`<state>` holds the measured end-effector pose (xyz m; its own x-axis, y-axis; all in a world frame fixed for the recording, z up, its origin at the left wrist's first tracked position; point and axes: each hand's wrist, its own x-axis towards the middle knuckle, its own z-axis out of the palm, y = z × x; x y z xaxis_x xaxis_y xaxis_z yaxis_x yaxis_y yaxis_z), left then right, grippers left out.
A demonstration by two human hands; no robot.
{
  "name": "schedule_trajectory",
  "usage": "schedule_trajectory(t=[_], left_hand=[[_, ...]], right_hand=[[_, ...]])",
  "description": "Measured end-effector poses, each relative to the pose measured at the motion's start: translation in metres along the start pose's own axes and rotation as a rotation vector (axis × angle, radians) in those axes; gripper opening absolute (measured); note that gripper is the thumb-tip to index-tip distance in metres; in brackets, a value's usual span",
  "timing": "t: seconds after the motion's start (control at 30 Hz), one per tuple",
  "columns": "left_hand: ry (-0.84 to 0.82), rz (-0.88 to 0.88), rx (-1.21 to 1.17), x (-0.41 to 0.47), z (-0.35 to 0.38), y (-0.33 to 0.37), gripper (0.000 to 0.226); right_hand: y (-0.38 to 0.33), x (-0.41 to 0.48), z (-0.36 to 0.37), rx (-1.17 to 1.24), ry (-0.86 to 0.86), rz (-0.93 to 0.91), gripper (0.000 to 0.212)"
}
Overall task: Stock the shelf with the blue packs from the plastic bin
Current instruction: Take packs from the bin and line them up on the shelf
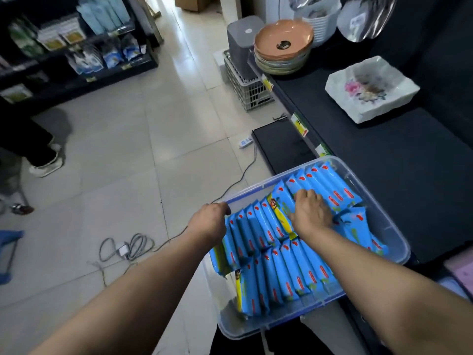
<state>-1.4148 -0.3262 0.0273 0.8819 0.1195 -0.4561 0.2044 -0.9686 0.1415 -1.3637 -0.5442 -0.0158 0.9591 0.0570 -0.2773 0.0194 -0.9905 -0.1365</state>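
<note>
A clear plastic bin (389, 226) sits low at the front, its right side against the dark shelf (399, 165). Inside stand several blue packs (289, 272) in rows on edge. My left hand (208, 221) grips the bin's left rim, fingers curled over the edge. My right hand (311, 213) is down among the packs in the far row, fingers closed around the tops of a few blue packs (281, 201). The shelf surface beside the bin is bare dark board.
On the shelf stand a white flowered square dish (371, 88) and a stack of orange plates (284, 47). A grey crate (245, 88), a black box (279, 144), a power strip and loose cables (128, 247) lie on the tiled floor. Another person's feet (46, 165) are at left.
</note>
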Motion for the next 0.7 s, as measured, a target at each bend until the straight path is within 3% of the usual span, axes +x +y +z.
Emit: schedule_trajectory(t=[0.2, 0.37, 0.47, 0.57, 0.7], left_hand=[[-0.116, 0.213, 0.194, 0.02, 0.002, -0.01, 0.043], [-0.395, 0.429, 0.388, 0.037, -0.002, -0.018, 0.032], [-0.564, 0.57, 0.6, 0.041, -0.007, -0.017, 0.048], [-0.489, 0.702, 0.812, 0.04, -0.008, -0.017, 0.05], [-0.349, 0.883, 0.902, 0.04, 0.003, -0.027, 0.038]], right_hand=[[-0.001, -0.031, 0.001, 0.182, 0.014, 0.041, 0.027], [0.007, -0.068, -0.007, 0.187, 0.058, 0.04, 0.036], [-0.002, -0.084, -0.009, 0.171, 0.067, 0.055, 0.03], [-0.018, -0.098, -0.014, 0.212, 0.119, 0.097, 0.029], [-0.033, -0.113, -0.019, 0.203, 0.186, 0.128, 0.028]])
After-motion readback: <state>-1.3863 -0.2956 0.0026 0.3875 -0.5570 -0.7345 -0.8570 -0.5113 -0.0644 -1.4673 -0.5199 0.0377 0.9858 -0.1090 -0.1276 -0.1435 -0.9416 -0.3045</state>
